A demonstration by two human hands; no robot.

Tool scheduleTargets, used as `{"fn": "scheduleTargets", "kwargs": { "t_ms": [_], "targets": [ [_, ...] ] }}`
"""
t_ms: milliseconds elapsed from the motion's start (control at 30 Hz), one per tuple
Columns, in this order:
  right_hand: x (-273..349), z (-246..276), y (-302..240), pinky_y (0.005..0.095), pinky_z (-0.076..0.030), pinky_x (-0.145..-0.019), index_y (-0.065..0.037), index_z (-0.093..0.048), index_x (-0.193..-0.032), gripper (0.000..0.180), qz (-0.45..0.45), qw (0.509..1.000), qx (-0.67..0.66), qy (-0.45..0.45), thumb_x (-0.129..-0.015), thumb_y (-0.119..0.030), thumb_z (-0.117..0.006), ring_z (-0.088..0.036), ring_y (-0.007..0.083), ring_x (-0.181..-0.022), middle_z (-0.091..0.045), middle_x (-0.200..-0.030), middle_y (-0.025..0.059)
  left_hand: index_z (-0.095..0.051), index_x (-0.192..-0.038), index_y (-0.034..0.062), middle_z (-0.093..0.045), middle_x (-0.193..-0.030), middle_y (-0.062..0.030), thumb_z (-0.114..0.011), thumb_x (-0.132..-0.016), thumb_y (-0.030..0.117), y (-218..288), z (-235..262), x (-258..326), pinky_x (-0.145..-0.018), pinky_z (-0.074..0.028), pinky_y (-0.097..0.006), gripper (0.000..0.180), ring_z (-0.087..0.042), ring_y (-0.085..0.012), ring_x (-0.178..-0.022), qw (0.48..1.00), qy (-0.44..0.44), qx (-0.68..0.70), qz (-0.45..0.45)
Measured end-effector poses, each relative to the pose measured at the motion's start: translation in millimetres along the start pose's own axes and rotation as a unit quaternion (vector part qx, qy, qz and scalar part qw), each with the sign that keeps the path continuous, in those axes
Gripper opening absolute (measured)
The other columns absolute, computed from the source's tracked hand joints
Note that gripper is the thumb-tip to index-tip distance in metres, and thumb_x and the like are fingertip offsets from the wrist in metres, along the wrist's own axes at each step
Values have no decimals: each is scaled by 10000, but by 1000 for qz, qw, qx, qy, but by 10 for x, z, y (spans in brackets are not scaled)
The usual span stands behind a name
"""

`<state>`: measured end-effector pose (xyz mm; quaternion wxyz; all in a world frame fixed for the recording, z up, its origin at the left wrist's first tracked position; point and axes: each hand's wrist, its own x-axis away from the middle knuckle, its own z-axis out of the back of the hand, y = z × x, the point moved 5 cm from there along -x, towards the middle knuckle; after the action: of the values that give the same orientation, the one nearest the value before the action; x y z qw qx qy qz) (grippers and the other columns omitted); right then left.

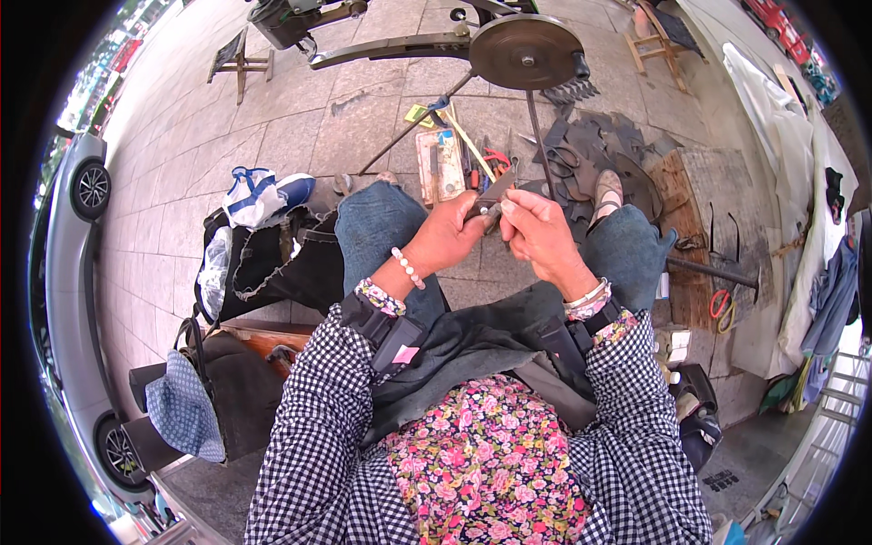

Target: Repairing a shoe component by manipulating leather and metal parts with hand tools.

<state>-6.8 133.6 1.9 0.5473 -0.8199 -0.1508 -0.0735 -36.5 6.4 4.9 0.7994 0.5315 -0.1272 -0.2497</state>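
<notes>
Above my lap, both hands meet around a small dark tool with a broad, pointed grey blade (498,186), which looks like a knife. My left hand (442,234) is closed around its dark handle end, and the blade slants up and to the right. My right hand (543,232) is closed in a pinch beside it, thumb and forefinger at the tool's near side. What those fingertips hold is too small to make out. A dark cloth apron (472,341) covers my lap beneath my forearms.
A hand-cranked machine with a large round wheel (528,54) stands ahead on thin legs. Under it lie a tray (440,168), hand tools and dark scraps (604,145). Left are a black bag (291,272) and a blue hat (186,409); right, a wooden box (681,204) and scissors (723,311).
</notes>
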Motion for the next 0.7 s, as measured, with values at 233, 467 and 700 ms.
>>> {"fn": "scheduleTargets", "kwargs": {
  "t_ms": [233, 467, 700],
  "targets": [
    [-14, 49, 37, 181, -237, -325, -4, -546, -858, 161, -17, 1000, 11, -1, -821, -154, -499, -329, 25, -365, -478, -562, 16, -499, -937, 3, -488, -632, -8, -481, -801, 73, 50, -52, -3, -511, -377, -240, 154, -412, -65, -564, 998, -43, 17, -34],
    [-13, -7, -17, 180, -264, -339, -5, -528, -927, 166, -4, 1000, -14, -18, -838, -138, -486, -332, 29, -371, -501, -592, 30, -496, -941, 50, -434, -568, 43, -476, -834, 119, 96, -63, 27, -403, -307, -185, 128, -370, -15, -453, 987, -98, 123, 39],
    [25, -28, -80, 165, -281, -363, -10, -443, -1176, 356, 27, 999, -17, -17, -841, -124, -484, -359, 25, -399, -509, -609, 22, -509, -896, 17, -461, -655, 28, -500, -813, 82, 42, 172, -3, -521, -349, -211, 107, -368, -40, -599, 989, 48, 115, 74]
  ]
}}
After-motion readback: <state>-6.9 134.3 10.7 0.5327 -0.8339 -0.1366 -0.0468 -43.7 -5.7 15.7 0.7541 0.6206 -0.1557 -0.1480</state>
